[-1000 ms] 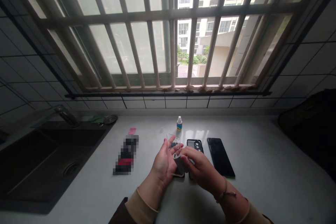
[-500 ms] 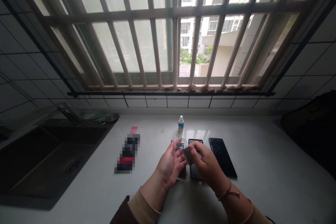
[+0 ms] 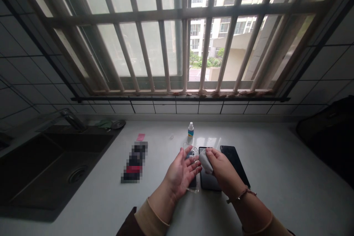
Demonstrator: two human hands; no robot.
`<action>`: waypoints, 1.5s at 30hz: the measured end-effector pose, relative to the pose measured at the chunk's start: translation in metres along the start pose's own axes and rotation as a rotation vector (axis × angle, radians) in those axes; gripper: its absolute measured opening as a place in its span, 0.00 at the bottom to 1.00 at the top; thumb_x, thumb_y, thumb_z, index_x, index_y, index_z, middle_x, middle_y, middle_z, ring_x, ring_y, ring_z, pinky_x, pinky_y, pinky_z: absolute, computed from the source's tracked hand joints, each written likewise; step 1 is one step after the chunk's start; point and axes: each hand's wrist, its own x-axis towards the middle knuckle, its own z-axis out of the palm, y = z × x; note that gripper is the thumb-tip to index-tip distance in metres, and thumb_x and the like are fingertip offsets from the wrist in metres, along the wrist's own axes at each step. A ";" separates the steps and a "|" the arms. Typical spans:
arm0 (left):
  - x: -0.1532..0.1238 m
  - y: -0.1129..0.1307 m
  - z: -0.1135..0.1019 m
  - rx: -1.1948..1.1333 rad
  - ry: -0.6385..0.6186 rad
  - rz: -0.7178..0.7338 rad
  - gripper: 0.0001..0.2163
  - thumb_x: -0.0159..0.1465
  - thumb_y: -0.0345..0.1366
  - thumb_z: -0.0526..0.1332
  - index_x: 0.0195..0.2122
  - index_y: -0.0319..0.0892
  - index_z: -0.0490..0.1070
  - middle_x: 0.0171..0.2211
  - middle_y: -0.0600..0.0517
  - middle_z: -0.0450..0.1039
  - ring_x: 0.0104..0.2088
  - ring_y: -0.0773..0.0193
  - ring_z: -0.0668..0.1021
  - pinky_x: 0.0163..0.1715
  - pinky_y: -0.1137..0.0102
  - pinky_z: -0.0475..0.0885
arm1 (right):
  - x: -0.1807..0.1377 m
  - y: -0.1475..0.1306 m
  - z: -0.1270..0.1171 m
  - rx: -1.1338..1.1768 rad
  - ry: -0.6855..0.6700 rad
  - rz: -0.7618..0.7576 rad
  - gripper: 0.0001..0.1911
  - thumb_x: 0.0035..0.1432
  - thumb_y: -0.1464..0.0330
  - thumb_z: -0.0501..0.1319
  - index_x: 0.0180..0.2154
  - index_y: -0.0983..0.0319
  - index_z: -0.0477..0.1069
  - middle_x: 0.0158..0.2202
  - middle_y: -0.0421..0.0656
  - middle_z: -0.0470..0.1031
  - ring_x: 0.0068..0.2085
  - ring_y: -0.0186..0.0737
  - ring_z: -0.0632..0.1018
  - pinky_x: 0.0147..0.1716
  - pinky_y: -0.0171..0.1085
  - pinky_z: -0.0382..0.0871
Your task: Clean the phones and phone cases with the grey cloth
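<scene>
A clear phone case [image 3: 196, 188] rests in my left hand [image 3: 178, 175], its edge along the palm. The fingers of that hand are stretched out and show through the clear plastic; the thumb lies at the left side. Something dark shows through the case below. My right hand [image 3: 221, 169] pinches a bunched light grey cloth [image 3: 206, 162] just right of the case. Under the cloth and right hand lies a dark phone [image 3: 207, 183], partly hidden. A larger black phone-like slab [image 3: 236, 164] lies flat farther right, partly covered by the right hand.
A small white-capped bottle [image 3: 190, 130] stands behind the hands. To the left lie a pink paper piece [image 3: 141, 137] and a blurred dark item [image 3: 134, 162]. A sink [image 3: 55, 206] with a faucet is at far left, a black bag-like shape [image 3: 329, 136] at far right.
My right hand has drawn slightly right and turned, bringing the cloth away from the left fingers and showing more of it. The left hand's fingers have spread a little more.
</scene>
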 end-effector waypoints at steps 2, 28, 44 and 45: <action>0.000 0.001 0.000 -0.005 -0.001 -0.006 0.31 0.75 0.55 0.56 0.72 0.43 0.59 0.52 0.36 0.77 0.43 0.55 0.83 0.50 0.60 0.77 | -0.001 -0.003 0.000 0.094 -0.064 0.104 0.28 0.57 0.42 0.69 0.41 0.60 0.75 0.33 0.42 0.78 0.30 0.40 0.77 0.29 0.37 0.73; -0.009 0.013 0.005 -0.078 -0.131 0.076 0.29 0.76 0.53 0.54 0.72 0.43 0.58 0.50 0.38 0.77 0.44 0.54 0.84 0.48 0.61 0.78 | -0.004 -0.021 -0.013 -0.151 -0.185 -0.131 0.25 0.56 0.48 0.74 0.42 0.61 0.81 0.40 0.46 0.84 0.40 0.46 0.81 0.38 0.40 0.74; -0.021 0.025 0.010 -0.075 -0.215 0.150 0.27 0.75 0.53 0.56 0.71 0.46 0.60 0.51 0.40 0.76 0.49 0.49 0.83 0.53 0.54 0.76 | -0.003 -0.024 -0.016 0.131 -0.112 0.122 0.24 0.46 0.56 0.82 0.40 0.63 0.82 0.41 0.47 0.85 0.40 0.44 0.83 0.38 0.38 0.77; -0.021 0.024 0.010 -0.066 -0.214 0.141 0.27 0.75 0.53 0.56 0.71 0.46 0.61 0.52 0.40 0.76 0.49 0.49 0.83 0.53 0.54 0.76 | -0.003 -0.024 -0.016 0.134 -0.104 0.125 0.24 0.46 0.57 0.82 0.40 0.63 0.82 0.41 0.48 0.85 0.40 0.43 0.83 0.38 0.38 0.78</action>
